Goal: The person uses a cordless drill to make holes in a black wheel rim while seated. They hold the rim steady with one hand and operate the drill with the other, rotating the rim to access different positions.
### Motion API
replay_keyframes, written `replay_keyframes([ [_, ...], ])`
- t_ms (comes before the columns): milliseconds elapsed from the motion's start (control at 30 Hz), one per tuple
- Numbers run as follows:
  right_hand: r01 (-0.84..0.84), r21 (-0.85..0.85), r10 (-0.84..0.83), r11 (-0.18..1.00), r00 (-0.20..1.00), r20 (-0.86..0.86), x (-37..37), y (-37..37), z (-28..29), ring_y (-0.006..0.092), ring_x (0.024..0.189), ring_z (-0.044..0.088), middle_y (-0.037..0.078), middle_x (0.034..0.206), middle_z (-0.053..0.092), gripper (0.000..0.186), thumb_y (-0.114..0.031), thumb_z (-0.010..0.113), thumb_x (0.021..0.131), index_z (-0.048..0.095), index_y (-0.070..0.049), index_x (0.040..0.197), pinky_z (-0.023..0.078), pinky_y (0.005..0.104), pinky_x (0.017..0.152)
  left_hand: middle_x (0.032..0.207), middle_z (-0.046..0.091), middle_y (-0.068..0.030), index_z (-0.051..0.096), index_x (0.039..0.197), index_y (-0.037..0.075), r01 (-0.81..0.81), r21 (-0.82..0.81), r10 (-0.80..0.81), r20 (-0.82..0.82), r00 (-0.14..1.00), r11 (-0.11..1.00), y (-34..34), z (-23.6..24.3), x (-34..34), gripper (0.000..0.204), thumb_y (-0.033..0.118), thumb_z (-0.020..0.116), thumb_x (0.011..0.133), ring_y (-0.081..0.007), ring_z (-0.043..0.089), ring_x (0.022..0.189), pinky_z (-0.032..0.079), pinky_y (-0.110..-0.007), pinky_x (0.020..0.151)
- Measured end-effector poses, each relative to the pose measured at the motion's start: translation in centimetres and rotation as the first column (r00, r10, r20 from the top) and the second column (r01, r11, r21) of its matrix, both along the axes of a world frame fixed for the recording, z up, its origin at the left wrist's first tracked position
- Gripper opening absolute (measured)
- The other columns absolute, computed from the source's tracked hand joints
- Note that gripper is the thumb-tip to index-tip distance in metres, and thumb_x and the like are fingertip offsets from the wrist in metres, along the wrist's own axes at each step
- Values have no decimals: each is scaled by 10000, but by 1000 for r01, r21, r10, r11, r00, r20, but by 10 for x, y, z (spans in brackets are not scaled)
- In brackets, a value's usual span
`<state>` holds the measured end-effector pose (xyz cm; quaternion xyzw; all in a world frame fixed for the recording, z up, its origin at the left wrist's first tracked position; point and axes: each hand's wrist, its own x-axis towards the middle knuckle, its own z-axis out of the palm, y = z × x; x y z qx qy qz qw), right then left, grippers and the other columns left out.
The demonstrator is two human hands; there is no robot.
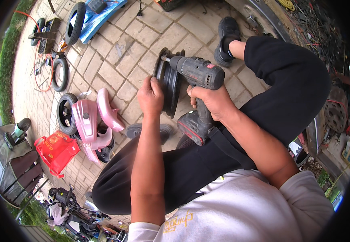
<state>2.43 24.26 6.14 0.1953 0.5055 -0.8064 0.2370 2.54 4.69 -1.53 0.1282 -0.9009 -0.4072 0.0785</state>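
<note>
A dark cordless drill is gripped by the right hand, the fingers being wrapped around its handle; whether the trigger is pressed cannot be told. A small red label is carried on the drill's housing, and red trim is shown on its battery pack, where any fine print is too small to be read. Yellow lettering is printed on the white shirt, and yellow print is borne by a red bag at the left.

The black wheel rim is held upright, edge-on to the view, in front of the person and between the 2 hands. The left hand is closed at its left edge, with some fingers hidden. The drill's nose is set at the rim's top, but the exact contact of the bit is hard to make out. 1 shoe is seen beyond the drill; the other is partly covered by the left forearm.

The red bag's contents cannot be made out. Beside it, pink panels are laid against a tyre, which is partly hidden by them.
</note>
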Motion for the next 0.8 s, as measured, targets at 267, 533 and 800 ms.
replay_keyframes([
  [267,14,20,-14,1000,1000,13,5,8,2,131,595,586,47,815,621,235,52,615,760,585,-7,985,484,303,515,760,671,-222,682,1018,17,-15,-5,15,4,1000,1000,2,0,1,260,237,548,987,-409,668,716,509,-446,637],
  [533,3,36,-2,999,1000,-19,3,2,0,134,611,594,44,796,616,202,41,632,755,581,-1,946,489,296,537,761,670,-225,684,1028,18,-4,-25,4,-15,1000,1000,0,-3,0,261,236,548,983,-418,664,724,509,-453,645],
  [800,-45,26,46,999,999,-14,12,5,5,143,599,587,46,800,608,259,45,623,750,556,-8,995,486,309,524,759,665,-228,684,1020,15,-3,-11,3,27,1000,1000,-1,3,2,264,230,540,969,-409,665,721,509,-451,654],
])
